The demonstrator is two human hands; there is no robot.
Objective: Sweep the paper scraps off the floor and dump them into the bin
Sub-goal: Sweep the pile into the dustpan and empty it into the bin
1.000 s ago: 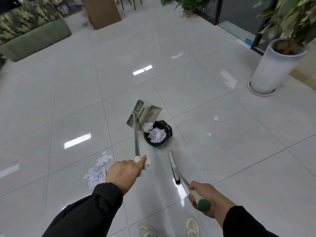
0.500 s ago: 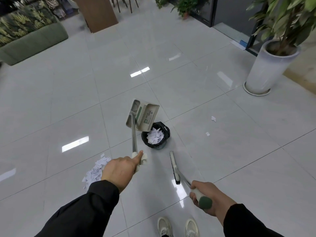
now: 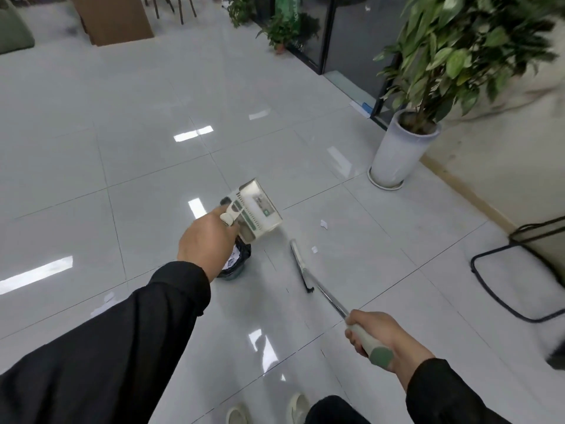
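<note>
Left hand point(image 3: 208, 240): fingers curled round the dustpan handle, pan raised off the floor.
Dustpan point(image 3: 258, 211): tilted, held above the bin and partly covering it.
Bin point(image 3: 237, 264): black-lined, on the tiles, mostly hidden behind the left hand; white paper shows inside.
Right hand point(image 3: 380, 338): fingers wrapped round the broom grip.
Broom point(image 3: 301, 266): head low near the floor, just right of the bin.
Paper scraps point(image 3: 323, 224): two small bits on the tiles right of the broom; more paper at the left sleeve's edge.
Planter point(image 3: 397, 154): white, upright, by the wall.
</note>
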